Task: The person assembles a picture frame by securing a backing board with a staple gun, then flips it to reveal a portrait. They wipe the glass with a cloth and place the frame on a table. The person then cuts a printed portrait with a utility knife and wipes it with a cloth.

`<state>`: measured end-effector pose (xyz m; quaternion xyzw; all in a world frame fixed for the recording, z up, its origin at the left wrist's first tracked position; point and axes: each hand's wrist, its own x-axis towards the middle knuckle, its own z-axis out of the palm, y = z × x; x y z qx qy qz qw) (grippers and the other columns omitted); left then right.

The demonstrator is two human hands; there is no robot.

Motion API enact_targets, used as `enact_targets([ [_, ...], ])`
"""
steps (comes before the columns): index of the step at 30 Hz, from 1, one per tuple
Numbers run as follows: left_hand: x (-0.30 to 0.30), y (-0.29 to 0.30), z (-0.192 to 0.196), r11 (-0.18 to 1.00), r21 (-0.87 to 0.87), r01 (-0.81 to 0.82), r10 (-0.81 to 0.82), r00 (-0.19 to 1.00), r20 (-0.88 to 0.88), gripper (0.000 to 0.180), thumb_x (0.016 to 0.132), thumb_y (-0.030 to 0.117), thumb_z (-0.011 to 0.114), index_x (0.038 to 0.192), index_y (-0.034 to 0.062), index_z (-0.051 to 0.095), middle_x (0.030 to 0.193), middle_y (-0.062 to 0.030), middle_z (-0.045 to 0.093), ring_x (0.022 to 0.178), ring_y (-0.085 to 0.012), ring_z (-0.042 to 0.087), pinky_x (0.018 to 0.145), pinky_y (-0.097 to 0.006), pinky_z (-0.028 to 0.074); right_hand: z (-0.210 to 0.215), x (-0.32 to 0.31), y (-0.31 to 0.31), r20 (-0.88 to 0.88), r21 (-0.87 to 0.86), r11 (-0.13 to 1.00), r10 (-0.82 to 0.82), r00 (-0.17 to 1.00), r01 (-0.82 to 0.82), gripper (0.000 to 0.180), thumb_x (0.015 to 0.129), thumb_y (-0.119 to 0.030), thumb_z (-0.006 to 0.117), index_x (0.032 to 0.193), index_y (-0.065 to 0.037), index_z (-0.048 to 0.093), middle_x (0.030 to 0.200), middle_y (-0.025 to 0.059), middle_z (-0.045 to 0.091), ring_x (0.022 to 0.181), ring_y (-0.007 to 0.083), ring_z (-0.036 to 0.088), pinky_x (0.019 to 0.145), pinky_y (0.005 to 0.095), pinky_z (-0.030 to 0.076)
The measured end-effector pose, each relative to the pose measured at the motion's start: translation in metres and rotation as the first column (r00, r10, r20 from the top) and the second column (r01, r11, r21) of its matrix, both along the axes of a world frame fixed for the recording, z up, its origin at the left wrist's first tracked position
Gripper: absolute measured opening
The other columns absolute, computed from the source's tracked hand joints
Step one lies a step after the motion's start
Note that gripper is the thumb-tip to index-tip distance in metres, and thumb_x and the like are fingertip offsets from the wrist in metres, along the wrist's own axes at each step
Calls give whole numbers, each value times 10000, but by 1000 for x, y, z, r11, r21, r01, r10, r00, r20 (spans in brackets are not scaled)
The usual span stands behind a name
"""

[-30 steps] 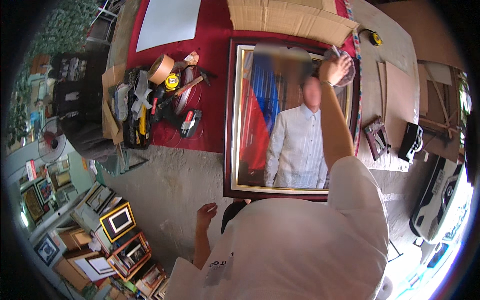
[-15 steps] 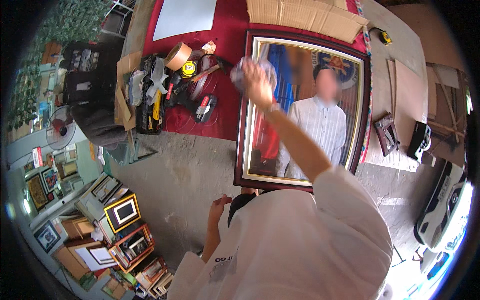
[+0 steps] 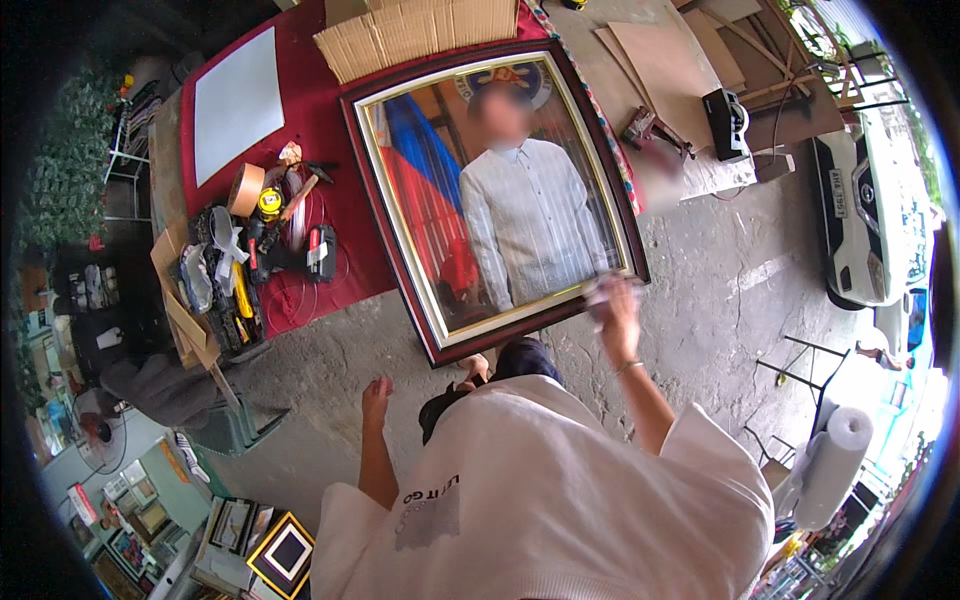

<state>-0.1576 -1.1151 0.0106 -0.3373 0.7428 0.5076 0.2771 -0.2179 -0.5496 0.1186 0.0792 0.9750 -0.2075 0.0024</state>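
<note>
A large framed portrait photograph, with a dark red-brown outer moulding and a gold inner edge, lies on the red-covered table and reaches past its near edge. My right hand is at the frame's near right corner, closed on a crumpled, pale cloth pressed at the rim; both are blurred by motion. Away from the frame, my left hand hangs low beside my body over the floor. Its fingers are curled in, with nothing visible in them.
Left of the frame lie a tape roll, a tape measure, a hammer and a toolbox. Corrugated cardboard lies along the far side, near a white sheet. A tape dispenser stands to the right.
My right hand with the cloth has swept from the frame's left edge to its near right corner. My left hand stays low at my side. The head view has shifted and turned.
</note>
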Motion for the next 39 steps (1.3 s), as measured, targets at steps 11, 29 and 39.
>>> enact_targets([
  [11, 23, 33, 24, 993, 67, -95, 84, 985, 149, 463, 1022, 415, 556, 1184, -4, 667, 1108, -115, 715, 991, -220, 685, 826, -336, 509, -20, -294, 41, -326, 253, 965, 25, 945, 61, 518, 968, -182, 550, 1464, -58, 466, 1539, 155, 431, 1431, 333, 382, 1184, 455, 297],
  [29, 4, 117, 103, 972, 28, -234, 231, 969, 84, 439, 1040, 392, 503, 1256, 33, 635, 1215, -96, 692, 1110, -230, 657, 929, -375, 487, -27, -463, -285, -257, 145, 723, 686, 680, -675, 617, 934, -212, 560, 1521, -114, 396, 1594, 68, 367, 1472, 279, 324, 1215, 434, 257],
  [39, -60, 49, 39, 958, 237, -162, 166, 986, 2, 435, 1047, 385, 501, 1254, 22, 624, 1165, -106, 697, 1065, -221, 670, 903, -359, 501, -4, -37, -148, 30, -323, 599, 780, 625, -732, 504, 964, -231, 518, 1465, -238, 475, 1576, -23, 381, 1473, 210, 319, 1213, 512, 239],
])
